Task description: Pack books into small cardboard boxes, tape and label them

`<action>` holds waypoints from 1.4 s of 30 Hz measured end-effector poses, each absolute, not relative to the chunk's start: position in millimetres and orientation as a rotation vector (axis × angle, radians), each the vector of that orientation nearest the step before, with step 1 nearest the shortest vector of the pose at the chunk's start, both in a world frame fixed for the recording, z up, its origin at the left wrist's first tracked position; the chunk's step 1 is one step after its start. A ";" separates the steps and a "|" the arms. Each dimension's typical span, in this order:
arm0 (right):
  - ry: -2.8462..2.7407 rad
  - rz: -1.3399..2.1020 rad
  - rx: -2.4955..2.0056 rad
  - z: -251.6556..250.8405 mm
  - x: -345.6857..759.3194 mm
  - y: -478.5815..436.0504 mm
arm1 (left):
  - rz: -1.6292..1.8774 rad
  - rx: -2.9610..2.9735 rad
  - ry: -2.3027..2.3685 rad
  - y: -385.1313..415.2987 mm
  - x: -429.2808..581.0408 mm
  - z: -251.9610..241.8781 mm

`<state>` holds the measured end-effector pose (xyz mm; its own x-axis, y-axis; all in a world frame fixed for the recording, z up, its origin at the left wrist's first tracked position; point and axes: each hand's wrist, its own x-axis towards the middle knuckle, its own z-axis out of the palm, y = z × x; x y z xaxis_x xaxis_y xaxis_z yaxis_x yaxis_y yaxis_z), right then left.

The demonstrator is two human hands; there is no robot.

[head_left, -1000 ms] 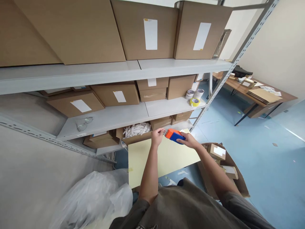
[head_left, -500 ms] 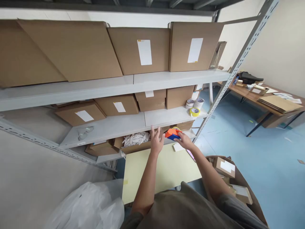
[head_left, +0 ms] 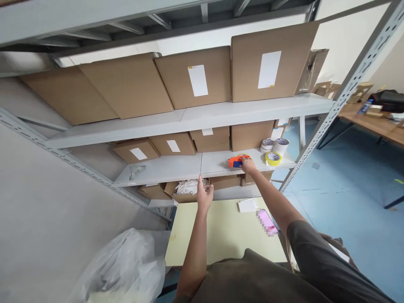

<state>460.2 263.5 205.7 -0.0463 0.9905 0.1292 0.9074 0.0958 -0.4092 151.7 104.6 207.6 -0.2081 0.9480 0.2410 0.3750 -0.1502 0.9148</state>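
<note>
My right hand (head_left: 248, 166) is closed round an orange and blue tape dispenser (head_left: 235, 162) at the middle shelf (head_left: 217, 163). A bit of yellow shows behind the dispenser. Whether it rests on the shelf or hovers just over it, I cannot tell. To its right on that shelf lies a yellow tape roll (head_left: 273, 158), with white tape rolls (head_left: 280, 146) behind it. My left hand (head_left: 205, 196) is open and holds nothing, thumb and fingers apart, above the back edge of the pale yellow table (head_left: 217, 231) and in front of the lower shelf.
Cardboard boxes (head_left: 198, 78) line the shelves. An open box of white pieces (head_left: 187, 187) sits on the lower shelf. A phone (head_left: 267, 222) and white cards (head_left: 247, 205) lie on the table. A plastic bag (head_left: 126, 265) stands at left; a metal upright (head_left: 331, 109) rises at right.
My right hand has carried the tape dispenser away from my left hand, up and forward to the middle shelf. My left hand has lowered slightly. The view has shifted.
</note>
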 end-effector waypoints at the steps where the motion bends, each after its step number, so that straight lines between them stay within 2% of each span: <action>1: -2.026 0.304 -1.921 206.0 459.4 271.6 | 1.374 1.507 1.587 103.4 154.2 206.2; 8: -1.983 0.226 -1.978 191.6 456.8 272.8 | 1.366 1.559 1.592 107.7 158.3 201.0; 12: -1.877 0.212 -1.717 193.1 459.6 254.9 | 1.330 1.569 1.617 114.3 159.6 202.6; 16: -1.809 0.337 -1.389 196.0 452.5 226.9 | 1.306 1.630 1.625 115.9 161.1 204.7; 21: -1.721 0.519 -1.157 167.8 421.8 177.2 | 1.236 1.671 1.557 100.3 146.3 192.5; 27: -1.631 0.789 -1.222 91.9 373.1 117.1 | 1.136 1.522 1.706 51.6 105.0 159.6; 31: -1.674 0.966 -1.226 59.2 346.4 100.2 | 1.123 1.401 1.877 9.1 73.1 142.7; 42: -1.974 1.134 -0.957 69.9 215.6 67.7 | 1.228 1.213 2.210 -117.1 -20.1 118.4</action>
<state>215.6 67.7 69.9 -0.5146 0.8382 0.1807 0.2662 0.3565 -0.8956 -20.1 -117.1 118.4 -0.5801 0.8075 0.1072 0.5174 0.2636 0.8142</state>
